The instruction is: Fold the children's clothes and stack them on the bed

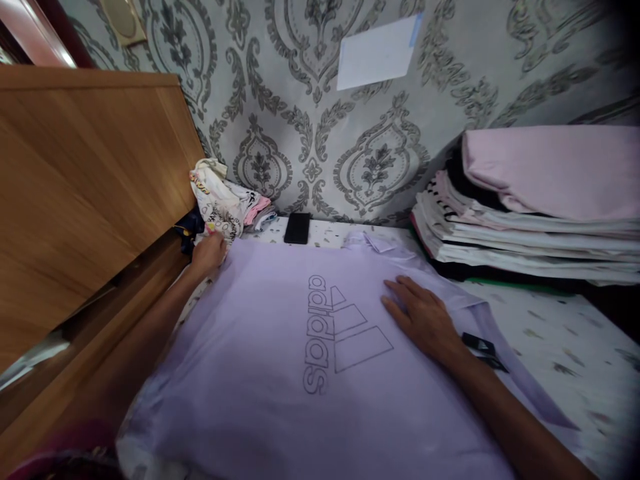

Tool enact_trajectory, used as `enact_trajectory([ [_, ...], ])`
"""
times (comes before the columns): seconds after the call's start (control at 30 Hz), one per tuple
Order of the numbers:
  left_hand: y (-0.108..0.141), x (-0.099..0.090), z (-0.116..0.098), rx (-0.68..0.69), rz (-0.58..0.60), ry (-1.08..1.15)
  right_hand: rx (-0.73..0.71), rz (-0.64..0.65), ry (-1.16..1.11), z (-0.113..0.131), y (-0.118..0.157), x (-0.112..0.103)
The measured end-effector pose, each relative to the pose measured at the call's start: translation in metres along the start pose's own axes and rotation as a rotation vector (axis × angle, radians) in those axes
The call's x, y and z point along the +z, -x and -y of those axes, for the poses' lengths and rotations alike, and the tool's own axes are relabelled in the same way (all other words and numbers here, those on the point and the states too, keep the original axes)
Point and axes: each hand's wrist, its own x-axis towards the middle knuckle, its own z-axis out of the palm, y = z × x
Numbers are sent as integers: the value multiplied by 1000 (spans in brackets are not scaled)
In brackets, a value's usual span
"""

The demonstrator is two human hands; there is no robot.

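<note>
A lilac T-shirt (270,320) with an outlined "adidas" logo lies spread out before me, its neck to the right. At its far left corner, my left hand (209,253) is closed on the edge of the fabric; the fingertips are partly hidden. My right hand (423,317) rests flat on the shirt beside the logo, fingers stretched out. Black tags (479,343) lie near the neckline, just right of my right wrist. Some creases show along the shirt's left side.
Folded clothes (530,227) are stacked at the right, a pink one (555,167) on top. Behind my left hand sits a smaller pile of clothes (220,197). A black phone-like object (297,228) lies by the patterned wall (313,133). A wooden panel (95,180) stands at the left.
</note>
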Motion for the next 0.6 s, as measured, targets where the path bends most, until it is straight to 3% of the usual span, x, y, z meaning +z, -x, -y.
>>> enact_trajectory([
  [0.13,32,8,11,-82,151,13,1,3,0,0,0,1],
  [0.23,40,19,7,-163,146,158,-3,-10,-1,0,0,3],
  [0.4,24,32,-1,-217,111,301,-3,-6,-9,0,0,4],
  [0.6,7,41,4,-222,104,473,10,-4,-17,-2,-1,5],
])
